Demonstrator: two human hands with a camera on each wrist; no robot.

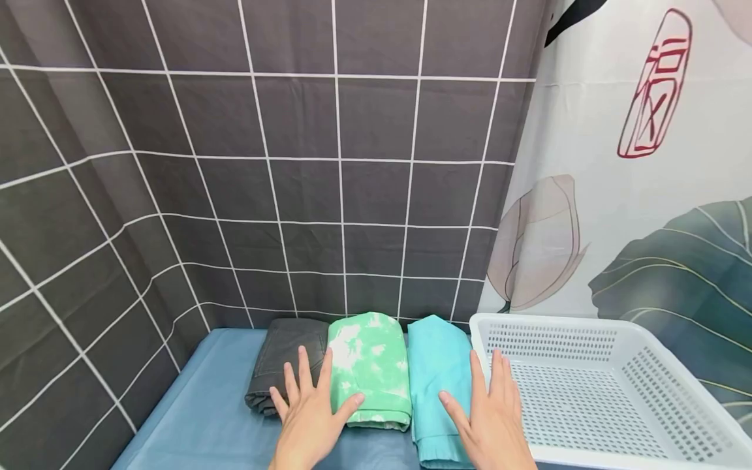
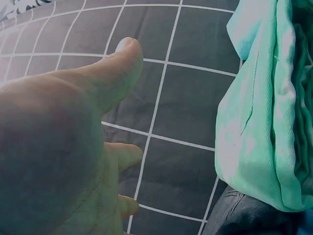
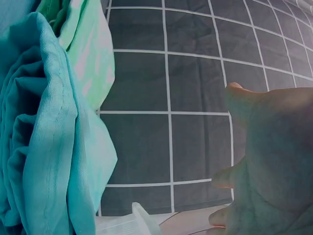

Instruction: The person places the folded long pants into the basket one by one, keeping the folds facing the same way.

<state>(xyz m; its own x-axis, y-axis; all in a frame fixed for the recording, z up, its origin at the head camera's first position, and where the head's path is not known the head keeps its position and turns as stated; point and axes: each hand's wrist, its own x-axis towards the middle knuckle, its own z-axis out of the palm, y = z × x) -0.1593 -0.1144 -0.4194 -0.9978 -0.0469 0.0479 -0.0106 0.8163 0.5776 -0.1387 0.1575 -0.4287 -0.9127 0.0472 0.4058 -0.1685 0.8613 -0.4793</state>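
Hovering unladen, fingers spread, the left hand (image 1: pixel 311 418) and right hand (image 1: pixel 492 418) appear at a ready step; folded grey cloth (image 1: pixel 288 352), green cloth (image 1: pixel 376 365) and turquoise cloth (image 1: pixel 437 365) lie below, white basket (image 1: pixel 558 320) rightward; lifting would require lowering, then gripping

Colours and patterns of the folded cloths and their surroundings. Folded garment at left (image 1: pixel 288 352): plain dark grey. Folded garment at centre (image 1: pixel 373 372): bright green, mottled with irregular white patches in a tie-dye manner. Folded garment at right (image 1: pixel 437 385): uniform turquoise. Perforated basket (image 1: pixel 558 320): white throughout. Worktop (image 1: pixel 200 405): plain muted blue. Check-patterned hanging (image 1: pixel 299 117): dark grey, ruled with a white grid. Printed hanging (image 1: pixel 593 124): white, bearing a red seal motif (image 1: pixel 637 124), a pinkish-beige leaf (image 1: pixel 546 241) with darker outlines, and a blue-green leaf (image 1: pixel 693 287) with pale veins.
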